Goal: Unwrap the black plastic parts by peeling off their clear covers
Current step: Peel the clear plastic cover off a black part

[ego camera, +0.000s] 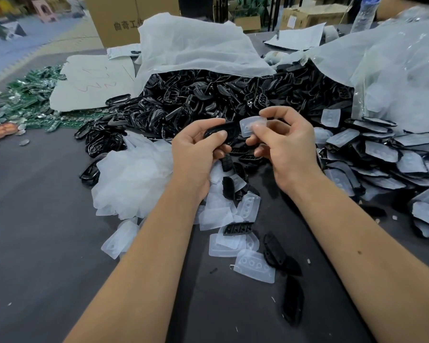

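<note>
Dark grey table point(35, 206): the widest bare stretch lies at the left and near-left; a narrower strip runs between the two forearms toward the near edge.

White plastic bags point(196, 45): two, slumped open across the far side, mouths facing the person.

Heap of bare black parts point(196, 100): spills from the left bag's mouth to mid-table, its front edge just behind the hands.

Stack of still-covered parts point(386, 154): fanned along the right, overlapping, reaching the right frame edge.

Pile of loose clear covers point(131, 179): left of the left wrist, with more strewn between the arms among a few stray black parts.

Green circuit boards point(30, 100): far left, well apart from the work.

Left hand point(198, 149): fingers and thumb curled round one black plastic part point(223, 131), held above the table in front of the heap.

Right hand point(282, 142): thumb and forefinger pinch a clear cover point(252, 126), its left edge just beside the held part; whether they touch cannot be told.
</note>
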